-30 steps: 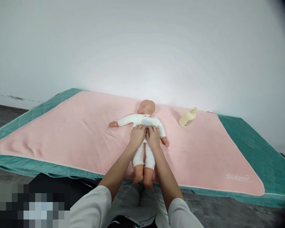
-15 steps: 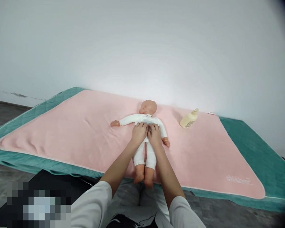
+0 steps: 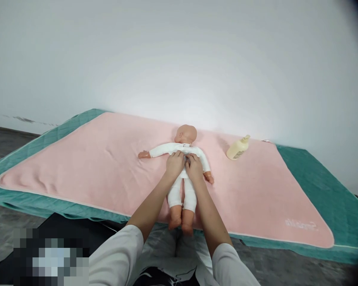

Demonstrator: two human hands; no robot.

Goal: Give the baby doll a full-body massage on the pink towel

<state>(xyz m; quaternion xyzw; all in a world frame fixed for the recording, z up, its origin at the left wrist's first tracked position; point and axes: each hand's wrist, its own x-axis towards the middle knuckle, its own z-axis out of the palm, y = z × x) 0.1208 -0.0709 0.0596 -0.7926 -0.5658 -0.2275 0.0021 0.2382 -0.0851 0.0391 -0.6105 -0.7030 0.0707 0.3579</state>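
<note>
A doll in a white suit lies on a pink blanket, its head toward the wall, arms spread and bare feet near the front edge. My left hand rests on the left side of its torso, fingers bent together. Beside it my right hand lies on the right side of the torso, its fingers also curled. Both hands nearly meet at the middle of the torso. What the fingertips grip, if anything, is too small to make out.
A cream pump bottle stands on the blanket to the right of the doll. Green bedding shows around the blanket. Behind is a pale wall. A black object, partly pixelated, is at the lower left.
Both hands have moved very slightly up the torso, and the fingers of my right hand look a little more bent. The doll and bottle rest in the same places.
</note>
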